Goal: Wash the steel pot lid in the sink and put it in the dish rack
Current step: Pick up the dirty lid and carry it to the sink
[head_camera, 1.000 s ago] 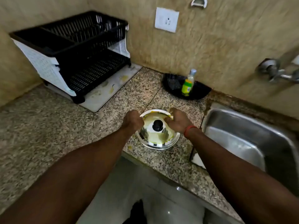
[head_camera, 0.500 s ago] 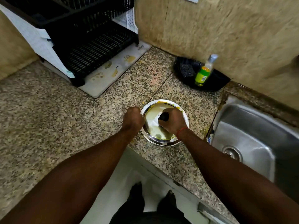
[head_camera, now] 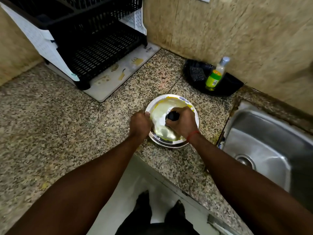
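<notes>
The steel pot lid [head_camera: 162, 107], smeared with yellow residue, lies on the granite counter between the dish rack and the sink. My right hand [head_camera: 182, 122] is closed around the lid's black knob [head_camera: 172, 115]. My left hand [head_camera: 140, 123] grips the lid's left rim with curled fingers. The black two-tier dish rack [head_camera: 94, 39] stands at the back left on a white mat. The steel sink [head_camera: 271, 150] lies to the right, with its drain [head_camera: 245, 161] in view.
A black corner tray [head_camera: 232, 85] against the wall holds a green dish-soap bottle [head_camera: 214, 78] and a dark scrub pad [head_camera: 196, 73]. The granite counter [head_camera: 50, 124] stretches left. Its front edge runs diagonally above my feet [head_camera: 160, 212].
My right hand moved from the lid's right rim onto the black knob and closed on it. The left hand stayed at the left rim. The camera tilted down and moved closer.
</notes>
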